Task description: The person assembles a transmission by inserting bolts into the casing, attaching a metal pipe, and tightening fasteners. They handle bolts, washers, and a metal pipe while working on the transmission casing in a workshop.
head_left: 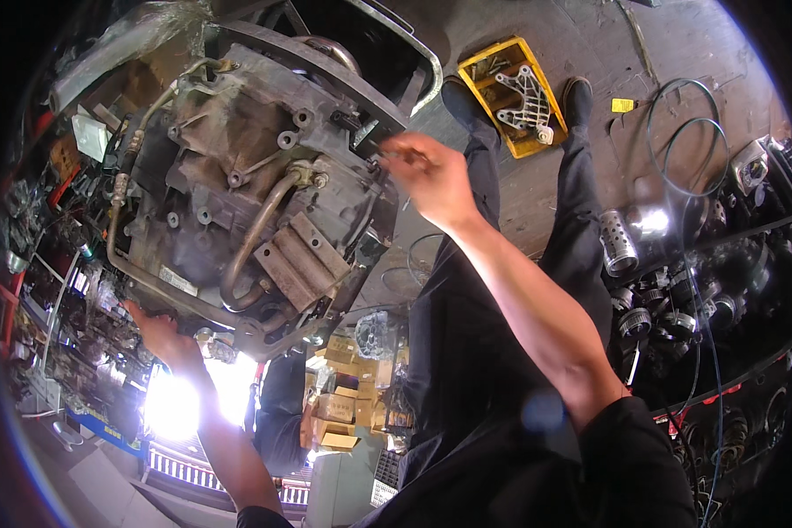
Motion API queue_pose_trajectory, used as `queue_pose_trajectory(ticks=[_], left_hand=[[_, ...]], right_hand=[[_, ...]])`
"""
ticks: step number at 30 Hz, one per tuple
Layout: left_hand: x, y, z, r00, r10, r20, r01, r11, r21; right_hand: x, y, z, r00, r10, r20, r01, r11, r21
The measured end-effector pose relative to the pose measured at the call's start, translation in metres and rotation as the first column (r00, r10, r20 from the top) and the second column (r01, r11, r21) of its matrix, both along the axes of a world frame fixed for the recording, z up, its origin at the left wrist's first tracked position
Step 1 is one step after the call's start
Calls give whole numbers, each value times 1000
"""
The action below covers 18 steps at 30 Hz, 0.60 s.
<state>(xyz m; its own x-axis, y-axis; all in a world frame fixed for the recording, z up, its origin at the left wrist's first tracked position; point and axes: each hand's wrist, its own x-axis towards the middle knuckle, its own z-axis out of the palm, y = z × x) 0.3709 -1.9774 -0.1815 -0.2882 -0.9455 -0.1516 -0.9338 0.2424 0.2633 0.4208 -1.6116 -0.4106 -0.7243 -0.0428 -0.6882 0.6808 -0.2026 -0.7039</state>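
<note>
A large grimy metal gearbox [229, 141] fills the left half of the head view, with bent metal pipes [260, 229] running over its face. At the gearbox's right edge is my right hand [427, 176], its fingers curled together. Whatever lies between those fingertips, if anything, is too small to make out. My left hand [165, 341] is by the lower left edge of the gearbox, below a long pipe. One finger there stretches out and nothing shows in its grasp. A ribbed metal bracket [304, 261] is on the gearbox's lower right part.
A yellow bin [513, 145] holding a pale metal bracket [526, 99] lies on the floor between my feet. To the right are a coiled cable [688, 132], a perforated metal cylinder [619, 242] and shelves of round parts [669, 321]. Cardboard boxes [336, 407] stand below the gearbox.
</note>
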Motion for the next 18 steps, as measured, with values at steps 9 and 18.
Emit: queue_pose_trajectory(ticks=[9,18], left_hand=[[32,-36,7,941,-262,214,274,961,-31],[24,-8,10,952,-241,186,254,966,-49]], right_hand=[[-50,-37,-14,987,158,-17,-150,959,241],[-64,-37,-8,896,417,-155,-298,821,487]])
